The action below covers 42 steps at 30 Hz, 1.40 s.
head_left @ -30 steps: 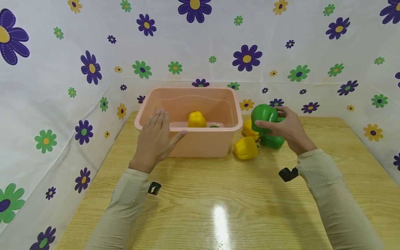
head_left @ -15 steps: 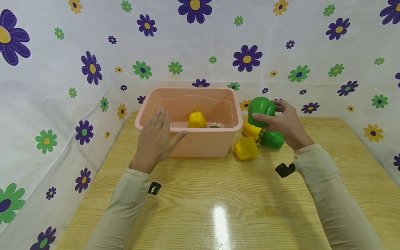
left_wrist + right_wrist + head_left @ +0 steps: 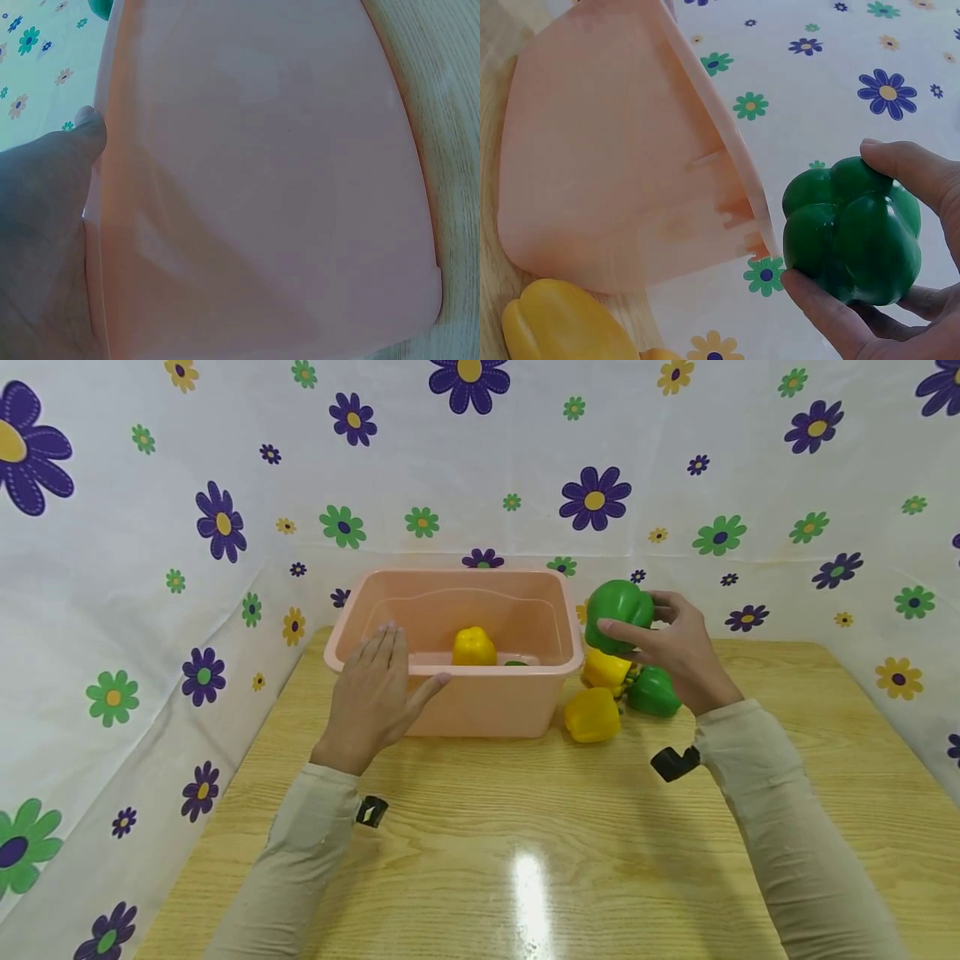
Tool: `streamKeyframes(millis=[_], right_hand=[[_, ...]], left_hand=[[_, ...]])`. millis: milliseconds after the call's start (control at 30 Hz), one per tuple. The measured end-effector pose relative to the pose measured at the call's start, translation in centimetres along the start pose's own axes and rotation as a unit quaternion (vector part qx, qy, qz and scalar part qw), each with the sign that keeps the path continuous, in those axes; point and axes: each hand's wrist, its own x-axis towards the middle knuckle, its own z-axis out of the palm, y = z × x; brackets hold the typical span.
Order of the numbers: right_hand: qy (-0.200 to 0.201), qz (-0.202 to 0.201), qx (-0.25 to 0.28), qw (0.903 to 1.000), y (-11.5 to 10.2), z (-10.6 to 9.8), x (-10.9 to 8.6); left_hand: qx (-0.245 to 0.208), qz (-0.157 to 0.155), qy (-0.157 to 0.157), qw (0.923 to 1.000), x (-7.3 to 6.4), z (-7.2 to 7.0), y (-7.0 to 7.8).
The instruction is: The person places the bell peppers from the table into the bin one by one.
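Flowered cloth (image 3: 517, 452) backs a wooden table (image 3: 465, 827); the right hand (image 3: 678, 652) grips a green pepper (image 3: 618, 608), straight-fingered left hand (image 3: 371, 697) touches a tub (image 3: 483, 703).

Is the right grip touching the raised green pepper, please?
Touching: the right wrist view shows the right grip pinching the green pepper between thumb and fingers.

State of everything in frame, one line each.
Box: upright on table, open-topped
Left hand: outstretched, on box rim
Gripped green pepper: raised, outside box
Right hand: gripping it
Inner yellow pepper: inside box, unheld
Near yellow pepper: beside box, unheld
Far yellow pepper: unheld
Other green pepper: on table, unheld
Green thing in box: mostly hidden
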Motion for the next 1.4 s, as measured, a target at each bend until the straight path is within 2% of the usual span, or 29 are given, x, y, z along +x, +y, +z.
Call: streamKeyframes(millis=[500, 1400], right_hand=[[-0.005, -0.003, 0.021, 0.9998, -0.8, 1.1, 0.3], [-0.007, -0.009, 0.018, 0.9998, -1.5, 2.4, 0.6]], left_hand=[[0.003, 0.005, 0.008, 1.0000, 0.0, 0.0, 0.0], [0.007, 0.004, 0.006, 1.0000, 0.1, 0.0, -0.1]])
